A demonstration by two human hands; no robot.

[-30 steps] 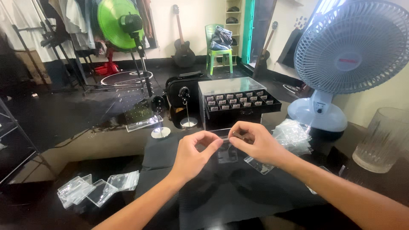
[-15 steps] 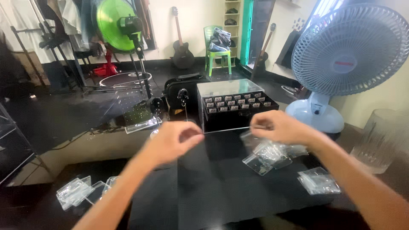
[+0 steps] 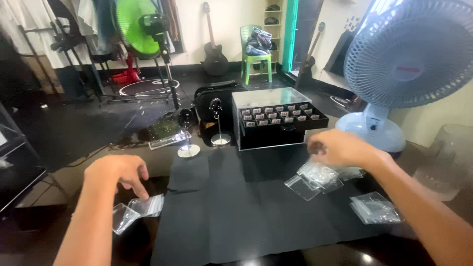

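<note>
Left hand (image 3: pixel 117 171) over flat clear plastic bags (image 3: pixel 138 209), right hand (image 3: pixel 340 148) above crinkled ones (image 3: pixel 318 176)

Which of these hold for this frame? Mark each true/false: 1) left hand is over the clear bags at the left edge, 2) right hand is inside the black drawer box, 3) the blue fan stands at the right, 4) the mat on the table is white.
1) True: the left hand reaches down to the small clear bags.
2) False: the right hand is over a pile of clear bags, in front of the black drawer box.
3) True: the blue fan stands at the right.
4) False: the mat is black.
</note>
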